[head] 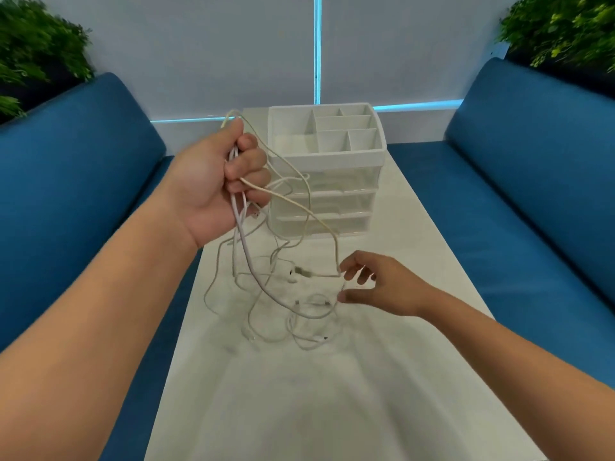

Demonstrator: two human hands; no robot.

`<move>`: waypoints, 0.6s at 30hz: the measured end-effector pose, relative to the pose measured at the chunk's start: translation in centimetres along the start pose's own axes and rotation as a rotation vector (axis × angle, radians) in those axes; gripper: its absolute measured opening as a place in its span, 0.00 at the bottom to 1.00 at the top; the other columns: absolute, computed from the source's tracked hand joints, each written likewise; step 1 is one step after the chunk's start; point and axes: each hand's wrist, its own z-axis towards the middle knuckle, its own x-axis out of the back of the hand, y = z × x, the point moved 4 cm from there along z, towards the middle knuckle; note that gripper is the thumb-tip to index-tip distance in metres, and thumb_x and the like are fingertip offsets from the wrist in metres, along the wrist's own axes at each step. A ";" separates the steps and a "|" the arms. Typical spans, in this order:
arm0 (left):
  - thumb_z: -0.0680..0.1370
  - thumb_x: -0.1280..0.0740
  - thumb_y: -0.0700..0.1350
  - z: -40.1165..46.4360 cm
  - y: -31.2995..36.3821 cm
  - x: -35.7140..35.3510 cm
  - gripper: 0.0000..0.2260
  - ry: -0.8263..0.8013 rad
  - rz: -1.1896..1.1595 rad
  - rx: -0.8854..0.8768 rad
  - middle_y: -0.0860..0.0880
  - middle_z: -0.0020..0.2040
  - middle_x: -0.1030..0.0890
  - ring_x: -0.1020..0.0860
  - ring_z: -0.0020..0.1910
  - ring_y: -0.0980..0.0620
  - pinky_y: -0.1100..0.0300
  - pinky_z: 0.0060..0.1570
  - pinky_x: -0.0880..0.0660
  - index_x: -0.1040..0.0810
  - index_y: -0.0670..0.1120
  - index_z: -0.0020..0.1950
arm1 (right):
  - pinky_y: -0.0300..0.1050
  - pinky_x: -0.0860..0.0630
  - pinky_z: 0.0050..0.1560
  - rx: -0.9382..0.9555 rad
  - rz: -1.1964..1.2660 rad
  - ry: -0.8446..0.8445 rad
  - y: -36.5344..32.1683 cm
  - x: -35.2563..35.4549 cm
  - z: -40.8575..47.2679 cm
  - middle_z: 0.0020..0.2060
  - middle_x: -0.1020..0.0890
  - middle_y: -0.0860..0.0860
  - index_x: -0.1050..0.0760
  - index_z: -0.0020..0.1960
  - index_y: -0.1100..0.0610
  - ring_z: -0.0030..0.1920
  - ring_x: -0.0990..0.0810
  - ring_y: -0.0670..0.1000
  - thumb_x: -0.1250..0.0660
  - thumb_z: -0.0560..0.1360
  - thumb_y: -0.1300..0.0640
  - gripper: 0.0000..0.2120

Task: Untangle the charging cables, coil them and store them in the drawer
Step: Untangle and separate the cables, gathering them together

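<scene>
My right hand (379, 287) reaches low over the table (299, 394), thumb and fingers loosely spread. My fingertips (346, 272) touch one pale strand where it bends; whether they pinch it I cannot tell. Just left of that hand the cables (266, 294) lie in a loose tangle on the table, plugs showing among the loops. From the tangle several strands rise to my left hand (216, 188), held higher and farther out, its fingers curled tight round a bunch of them, with a loop sticking out above the fist. Behind stands the drawer unit (326, 181), its drawers closed, between blue sofas (83, 161).
</scene>
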 end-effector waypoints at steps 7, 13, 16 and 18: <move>0.85 0.47 0.54 -0.7 0.7 -1.7 0.17 -0.081 -0.005 -0.035 0.54 0.22 0.39 0.43 0.23 0.57 0.65 0.27 0.41 0.35 0.50 0.37 | 0.44 0.32 0.38 -0.206 -0.210 0.154 1.6 -5.3 3.1 0.46 0.21 0.54 0.29 0.47 0.58 0.44 0.25 0.53 0.35 0.73 0.57 0.06; 0.84 0.49 0.45 -0.6 6.2 -3.8 0.18 -0.140 -0.020 -0.255 0.54 0.21 0.39 0.44 0.23 0.57 0.64 0.28 0.42 0.36 0.49 0.34 | 0.42 0.33 0.45 -0.414 -0.110 0.130 4.1 -7.9 1.9 0.55 0.22 0.56 0.30 0.60 0.62 0.56 0.23 0.57 0.32 0.73 0.43 0.26; 0.77 0.48 0.37 -0.1 7.9 -5.1 0.19 -0.128 -0.002 -0.327 0.53 0.23 0.40 0.45 0.25 0.57 0.64 0.31 0.41 0.38 0.47 0.27 | 0.41 0.34 0.45 -0.472 -0.120 0.041 4.3 -9.4 2.0 0.59 0.24 0.56 0.34 0.64 0.62 0.60 0.24 0.56 0.31 0.74 0.45 0.28; 0.69 0.45 0.35 0.0 8.7 -5.6 0.14 -0.118 -0.054 -0.356 0.52 0.23 0.41 0.44 0.25 0.57 0.64 0.30 0.40 0.38 0.46 0.24 | 0.41 0.33 0.46 -0.496 -0.173 -0.023 4.8 -10.0 2.0 0.59 0.24 0.57 0.32 0.60 0.61 0.59 0.24 0.56 0.34 0.76 0.52 0.18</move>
